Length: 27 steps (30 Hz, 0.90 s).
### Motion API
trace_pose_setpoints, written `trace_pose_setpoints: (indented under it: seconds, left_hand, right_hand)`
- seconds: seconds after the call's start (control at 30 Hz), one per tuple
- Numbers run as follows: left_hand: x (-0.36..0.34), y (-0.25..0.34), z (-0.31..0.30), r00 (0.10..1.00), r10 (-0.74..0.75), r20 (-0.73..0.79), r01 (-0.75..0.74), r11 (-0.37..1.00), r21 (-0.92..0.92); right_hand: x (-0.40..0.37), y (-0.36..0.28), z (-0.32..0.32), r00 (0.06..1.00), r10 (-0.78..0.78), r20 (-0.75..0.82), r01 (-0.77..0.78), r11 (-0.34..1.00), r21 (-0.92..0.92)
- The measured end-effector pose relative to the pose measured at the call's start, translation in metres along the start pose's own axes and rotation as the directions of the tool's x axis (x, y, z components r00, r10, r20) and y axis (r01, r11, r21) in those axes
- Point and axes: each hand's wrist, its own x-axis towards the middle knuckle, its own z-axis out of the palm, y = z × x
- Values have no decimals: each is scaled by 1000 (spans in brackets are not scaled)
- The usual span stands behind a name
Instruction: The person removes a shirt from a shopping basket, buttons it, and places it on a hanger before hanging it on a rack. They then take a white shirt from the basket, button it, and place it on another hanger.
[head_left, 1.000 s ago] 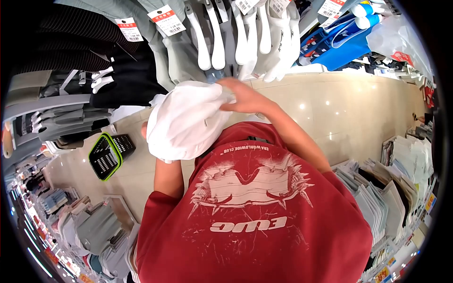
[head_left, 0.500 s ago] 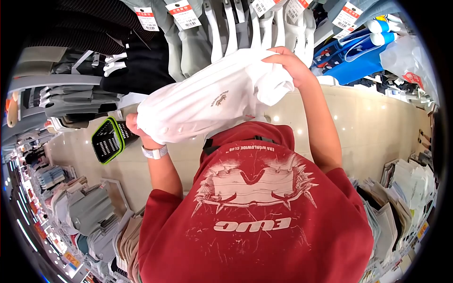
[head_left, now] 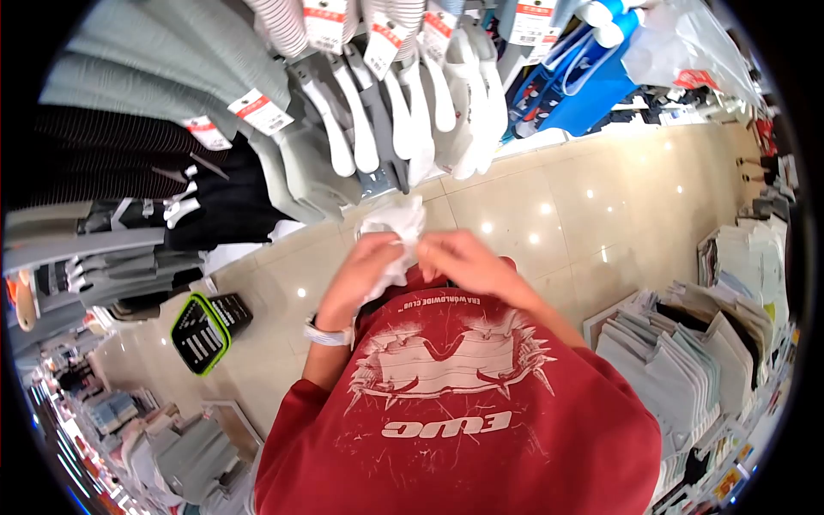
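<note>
A white garment (head_left: 396, 221), bunched up small, is held close in front of my chest. My left hand (head_left: 374, 266), with a pale band on its wrist, is closed on the garment's left side. On the other side my right hand (head_left: 451, 257) is closed at the cloth's edge, its fingers slightly blurred. Most of the garment is hidden behind my hands and the red shirt (head_left: 463, 455). Above my hands hang white and grey garments on hangers (head_left: 399, 112) with red and white price tags (head_left: 260, 112).
A black basket with a green rim (head_left: 225, 330) stands on the tiled floor (head_left: 549, 206) at the left. Folded clothes (head_left: 678, 360) are stacked at the lower right. Blue items (head_left: 584, 86) hang at the upper right, beside a clear plastic bag (head_left: 678, 51).
Both hands have drawn together toward my chest, and the white garment, stretched between them before, is now bunched. The view has shifted, showing more floor at the right.
</note>
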Motion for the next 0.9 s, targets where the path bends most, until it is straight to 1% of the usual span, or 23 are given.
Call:
trace_pose_setpoints:
  seconds: [0.03,0.07,0.1,0.13,0.17,0.2,0.23,0.27,0.3,0.33,0.37,0.4,0.43,0.5,0.57,0.6,0.63,0.67,0.73,0.77,0.83,0.87,0.9]
  left_hand:
    - [11,-1,5,972,29,232,-59,990,124]
    - [17,-2,12,966,23,257,-61,989,137]
    - [22,-1,20,937,25,348,-77,988,135]
    - [27,0,27,900,25,436,-91,987,130]
    - [30,2,33,889,18,458,-92,986,142]
    - [31,6,39,844,-3,536,-157,954,254]
    - [34,8,46,792,-31,610,-236,906,352]
    - [37,7,51,770,-36,637,-339,822,457]
    - [41,10,58,744,-37,667,-365,814,452]
    - [43,16,66,751,-53,658,-415,737,533]
    - [44,21,74,759,-65,647,-460,649,605]
    - [47,25,83,767,-55,639,-443,674,590]
    - [51,26,91,748,-56,662,-464,668,581]
    - [59,27,107,766,-95,635,-522,485,702]
    - [68,22,122,739,-47,672,-594,426,683]
    - [72,23,130,715,-28,699,-650,339,680]
    - [76,24,139,690,-11,724,-699,250,670]
    - [79,28,149,683,-7,730,-707,245,664]
    - [83,36,168,663,14,748,-742,141,655]
    - [87,37,177,658,20,753,-748,136,650]
    - [92,36,197,612,35,790,-789,91,608]
    - [92,37,210,605,37,795,-795,87,600]
    - [90,38,225,591,82,803,-807,76,586]
  right_hand:
    - [-7,1,7,1000,22,-11,-23,999,-48]
    - [-14,7,6,997,67,-48,-71,993,-97]
    - [-19,12,3,995,62,-75,-68,994,-86]
    - [-24,17,0,985,140,-96,-133,988,76]
    - [-27,23,-3,971,216,-102,-187,953,237]
    - [-31,29,-5,957,265,-117,-224,933,281]
    - [-34,36,-5,954,260,-147,-209,933,292]
    - [-38,42,-6,942,287,-175,-234,934,271]
    - [-41,46,-10,927,312,-209,-258,933,250]
    - [-47,48,-13,908,380,-177,-281,865,415]
    - [-52,52,-15,902,376,-213,-262,867,425]
    - [-56,58,-20,916,386,-108,-228,723,653]
    - [-61,61,-24,934,357,-2,-198,523,829]
    - [-70,65,-37,934,357,-10,-184,505,843]
    - [-77,63,-51,927,374,14,-219,513,830]
    - [-83,59,-56,903,428,-36,-221,536,815]
    - [-85,62,-63,904,425,-50,-209,541,814]
    - [-87,68,-71,908,418,-39,-214,540,814]
    - [-98,64,-88,906,422,-31,-229,552,802]
    - [-103,65,-98,908,418,-40,-221,559,799]
    - [-115,70,-114,930,356,-95,-100,491,865]
    - [-123,70,-121,930,353,-105,-90,495,864]
    - [-131,70,-127,922,348,-167,-17,470,883]
